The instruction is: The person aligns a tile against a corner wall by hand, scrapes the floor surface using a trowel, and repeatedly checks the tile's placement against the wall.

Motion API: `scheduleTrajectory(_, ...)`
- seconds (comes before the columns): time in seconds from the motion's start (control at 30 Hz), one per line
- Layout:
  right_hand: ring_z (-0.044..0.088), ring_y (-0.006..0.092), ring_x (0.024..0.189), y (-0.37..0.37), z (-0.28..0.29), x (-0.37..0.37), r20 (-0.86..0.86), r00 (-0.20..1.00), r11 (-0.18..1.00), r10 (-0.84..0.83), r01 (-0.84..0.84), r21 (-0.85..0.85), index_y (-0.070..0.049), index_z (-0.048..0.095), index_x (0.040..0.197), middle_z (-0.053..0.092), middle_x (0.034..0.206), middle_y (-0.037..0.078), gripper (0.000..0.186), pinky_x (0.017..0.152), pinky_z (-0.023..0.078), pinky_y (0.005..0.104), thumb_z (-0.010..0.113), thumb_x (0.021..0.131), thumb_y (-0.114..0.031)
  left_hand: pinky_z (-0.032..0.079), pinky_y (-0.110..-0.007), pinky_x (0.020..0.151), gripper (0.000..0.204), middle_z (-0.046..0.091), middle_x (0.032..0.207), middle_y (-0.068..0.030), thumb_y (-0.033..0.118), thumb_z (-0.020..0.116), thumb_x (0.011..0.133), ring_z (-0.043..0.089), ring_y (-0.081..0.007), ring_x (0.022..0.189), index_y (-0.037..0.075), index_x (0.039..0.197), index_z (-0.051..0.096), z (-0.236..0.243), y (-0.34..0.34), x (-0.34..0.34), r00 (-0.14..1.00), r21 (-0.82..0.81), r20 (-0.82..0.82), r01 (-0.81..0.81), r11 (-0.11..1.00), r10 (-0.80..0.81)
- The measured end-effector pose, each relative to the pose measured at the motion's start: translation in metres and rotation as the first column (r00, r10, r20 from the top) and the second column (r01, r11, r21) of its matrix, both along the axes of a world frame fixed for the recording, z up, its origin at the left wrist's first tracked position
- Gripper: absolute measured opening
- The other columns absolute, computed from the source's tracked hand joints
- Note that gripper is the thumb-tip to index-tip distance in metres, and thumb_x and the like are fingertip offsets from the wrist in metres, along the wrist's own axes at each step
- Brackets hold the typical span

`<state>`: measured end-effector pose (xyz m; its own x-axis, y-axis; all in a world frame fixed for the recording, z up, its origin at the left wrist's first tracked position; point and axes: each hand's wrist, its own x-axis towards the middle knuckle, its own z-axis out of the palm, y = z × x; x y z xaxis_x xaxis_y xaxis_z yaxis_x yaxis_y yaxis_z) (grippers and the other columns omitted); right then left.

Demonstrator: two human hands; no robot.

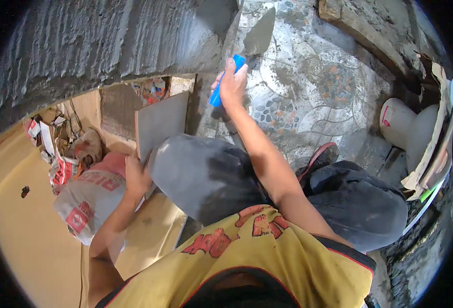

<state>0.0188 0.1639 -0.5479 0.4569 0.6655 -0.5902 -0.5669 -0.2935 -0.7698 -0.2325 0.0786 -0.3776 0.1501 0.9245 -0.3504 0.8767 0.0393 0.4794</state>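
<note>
My right hand is wrapped round the blue handle of a trowel. Its grey, mortar-smeared blade points away from me, above the patterned floor and beside the lower edge of the cement surface. On the left, my left hand is closed on the near edge of a flat grey panel, which stands tilted beside my knee. Part of that hand's grip is hidden behind the panel and the knee. I cannot tell whether the panel is a tile or a board.
Ridged wet cement covers the surface at the upper left. A mortar-stained patterned floor lies ahead. A wooden beam runs along the far right, above a white rounded pipe-like object. White printed sacks lie at the left.
</note>
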Motion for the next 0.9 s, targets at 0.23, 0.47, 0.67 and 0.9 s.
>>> scheduleTrajectory(0.23,0.055,0.0204,0.046,-0.003,-0.012,-0.006,-0.065,0.987,0.989,0.147,-0.149,-0.024,-0.009,0.039,0.104,0.052,0.065,0.009,0.032,0.04,0.047,0.0377,0.049,0.1,-0.038,0.051,-0.047,0.077,0.033,0.069,0.092,-0.0277,0.016,0.065,0.085,0.066,-0.0449,0.087,-0.008,0.109,0.063,-0.008,-0.003,-0.015,0.997,-0.045,0.062,-0.032,0.998,0.035)
scheduleTrajectory(0.47,0.053,0.0188,0.046,-0.007,-0.032,0.022,-0.324,0.902,0.951,0.284,-0.308,-0.023,-0.014,0.042,0.092,0.049,0.061,0.005,0.031,0.038,0.046,0.0356,0.052,0.098,-0.042,0.052,-0.037,0.071,0.035,0.069,0.088,-0.0232,0.022,0.069,0.087,0.066,-0.0224,0.076,-0.006,0.109,0.065,0.002,0.01,-0.019,0.984,-0.144,-0.078,-0.172,0.975,0.162)
scheduleTrajectory(0.67,0.056,0.0195,0.046,-0.006,-0.033,0.032,-0.149,0.901,0.892,0.407,-0.427,-0.148,-0.008,0.048,0.102,0.054,0.067,0.007,0.034,0.039,0.049,0.0358,0.053,0.097,-0.041,0.05,-0.034,0.076,0.03,0.071,0.098,-0.0093,0.016,0.069,0.088,0.063,-0.0169,0.086,-0.006,0.107,0.066,0.027,0.023,-0.115,0.871,0.033,0.171,-0.472,0.881,0.46)
scheduleTrajectory(0.9,0.059,0.0207,0.052,-0.026,-0.022,0.03,-0.28,0.9,0.909,0.335,-0.386,-0.154,-0.004,0.053,0.094,0.057,0.071,0.009,0.035,0.041,0.051,0.037,0.057,0.095,-0.039,0.051,-0.034,0.073,0.033,0.071,0.088,-0.0128,0.02,0.07,0.082,0.064,-0.02,0.079,-0.008,0.101,0.068,-0.016,0.103,-0.143,0.901,0.158,-0.11,-0.4,0.903,0.419)
